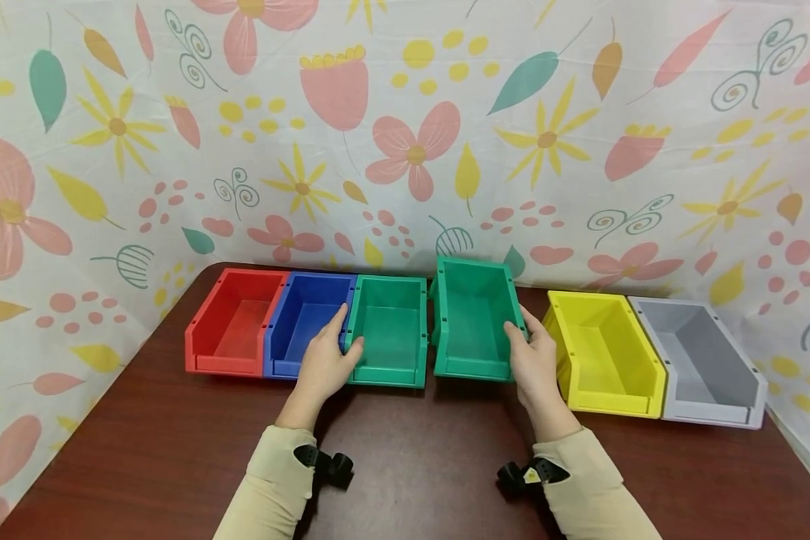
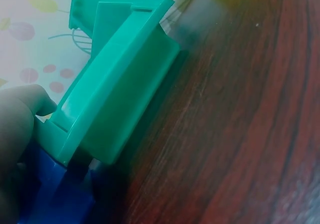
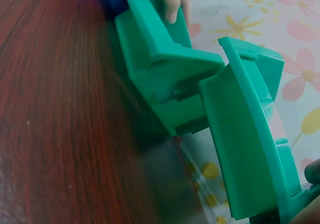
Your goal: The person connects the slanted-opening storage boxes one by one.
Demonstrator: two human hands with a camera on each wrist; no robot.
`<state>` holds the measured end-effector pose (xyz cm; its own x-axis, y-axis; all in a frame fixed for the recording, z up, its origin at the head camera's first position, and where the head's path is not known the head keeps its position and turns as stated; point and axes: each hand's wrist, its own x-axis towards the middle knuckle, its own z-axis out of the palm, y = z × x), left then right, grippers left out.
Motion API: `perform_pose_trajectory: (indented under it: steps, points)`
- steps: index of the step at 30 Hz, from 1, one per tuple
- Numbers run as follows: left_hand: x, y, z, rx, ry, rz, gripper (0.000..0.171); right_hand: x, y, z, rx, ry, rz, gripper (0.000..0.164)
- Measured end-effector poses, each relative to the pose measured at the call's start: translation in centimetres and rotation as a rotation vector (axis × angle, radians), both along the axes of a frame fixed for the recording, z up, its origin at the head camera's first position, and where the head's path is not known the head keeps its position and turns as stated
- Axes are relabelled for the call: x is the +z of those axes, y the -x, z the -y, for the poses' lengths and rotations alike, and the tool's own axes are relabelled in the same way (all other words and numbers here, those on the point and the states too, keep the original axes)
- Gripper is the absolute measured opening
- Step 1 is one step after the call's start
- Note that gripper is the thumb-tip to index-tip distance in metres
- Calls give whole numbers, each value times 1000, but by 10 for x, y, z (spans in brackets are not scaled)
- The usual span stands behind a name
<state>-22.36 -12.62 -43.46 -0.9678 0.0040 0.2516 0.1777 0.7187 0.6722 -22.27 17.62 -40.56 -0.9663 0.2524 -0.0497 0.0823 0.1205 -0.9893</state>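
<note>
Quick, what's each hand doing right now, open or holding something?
Left hand: closed, gripping the left green bin by its left wall.
Right hand: closed, gripping the right green bin by its right wall.

White floral-print backdrop behind dark red-brown wood-grain table, soft sheen on it.

Beige sleeves, black wrist cameras, yellow label on the right.
</note>
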Motion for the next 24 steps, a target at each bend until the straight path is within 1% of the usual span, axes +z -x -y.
perform_pose_trajectory:
  steps: [5, 15, 24]
  points:
    - [-1, 0, 1, 0, -4, 3, 67, 0, -1, 3, 3, 14, 3, 50]
    - [2, 0, -1, 9, -1, -32, 66, 5, -1, 5, 4, 10, 5, 49]
    - [4, -2, -2, -13, -16, -32, 67, 14, -6, 5, 10, -7, 27, 51]
